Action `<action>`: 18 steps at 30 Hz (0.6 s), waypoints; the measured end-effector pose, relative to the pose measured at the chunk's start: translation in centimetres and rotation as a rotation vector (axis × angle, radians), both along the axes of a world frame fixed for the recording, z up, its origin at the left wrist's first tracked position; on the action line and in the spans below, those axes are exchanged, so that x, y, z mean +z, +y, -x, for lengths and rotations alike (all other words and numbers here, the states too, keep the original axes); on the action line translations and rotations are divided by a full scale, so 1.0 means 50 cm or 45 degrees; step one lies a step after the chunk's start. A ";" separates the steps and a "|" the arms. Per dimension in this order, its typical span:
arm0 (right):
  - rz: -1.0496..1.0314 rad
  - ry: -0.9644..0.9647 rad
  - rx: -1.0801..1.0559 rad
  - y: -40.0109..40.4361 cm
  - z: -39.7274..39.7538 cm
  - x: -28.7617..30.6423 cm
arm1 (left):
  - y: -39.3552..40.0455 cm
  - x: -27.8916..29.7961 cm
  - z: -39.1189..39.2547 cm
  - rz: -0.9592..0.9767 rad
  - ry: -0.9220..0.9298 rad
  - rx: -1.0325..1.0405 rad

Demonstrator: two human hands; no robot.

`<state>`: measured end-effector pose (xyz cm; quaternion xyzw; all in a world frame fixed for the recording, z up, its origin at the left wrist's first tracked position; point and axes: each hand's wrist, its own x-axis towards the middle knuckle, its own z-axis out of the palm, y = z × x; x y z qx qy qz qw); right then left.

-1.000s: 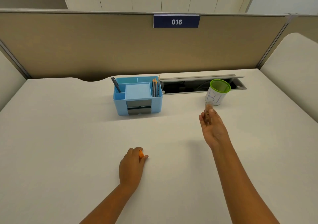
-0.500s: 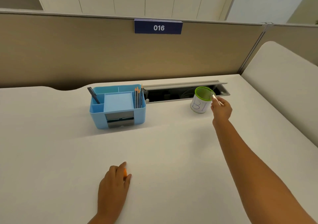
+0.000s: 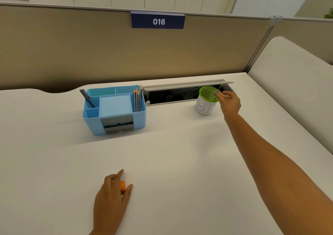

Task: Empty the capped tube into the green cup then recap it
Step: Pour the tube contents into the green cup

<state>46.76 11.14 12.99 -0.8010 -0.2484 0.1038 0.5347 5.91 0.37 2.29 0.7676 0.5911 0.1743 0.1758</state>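
Note:
The green cup (image 3: 205, 105), white-walled with a green rim and blue letters, stands at the back right of the white desk (image 3: 180, 153). My right hand (image 3: 231, 104) holds the clear tube (image 3: 220, 94) tilted, its open end over the cup's rim; brownish contents show inside the tube. My left hand (image 3: 111, 200) rests on the desk near me, fingers pinching the orange cap (image 3: 123, 185).
A blue desk organiser (image 3: 115, 110) with pencils and a pen stands left of the cup. An open cable trough (image 3: 173, 96) runs behind both. A beige partition (image 3: 126, 50) closes the back; another desk (image 3: 297, 94) adjoins on the right.
My right hand carried the tube from mid-desk up to the cup and tipped it over the rim. My left hand has stayed on the desk with the cap.

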 end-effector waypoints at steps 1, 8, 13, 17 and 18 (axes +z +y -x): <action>0.016 -0.022 0.003 0.001 -0.003 0.002 | 0.000 0.000 0.000 0.005 -0.012 0.007; 0.063 -0.149 0.047 0.001 -0.013 0.002 | -0.002 0.006 -0.002 0.028 -0.027 0.028; 0.083 -0.183 0.079 0.002 -0.003 0.002 | -0.003 0.009 -0.002 0.035 -0.043 0.043; 0.112 -0.253 0.099 0.002 0.000 0.006 | -0.004 0.006 0.000 0.025 -0.078 0.050; 0.124 -0.275 0.102 0.002 0.000 0.008 | -0.004 0.005 0.000 0.023 -0.089 0.054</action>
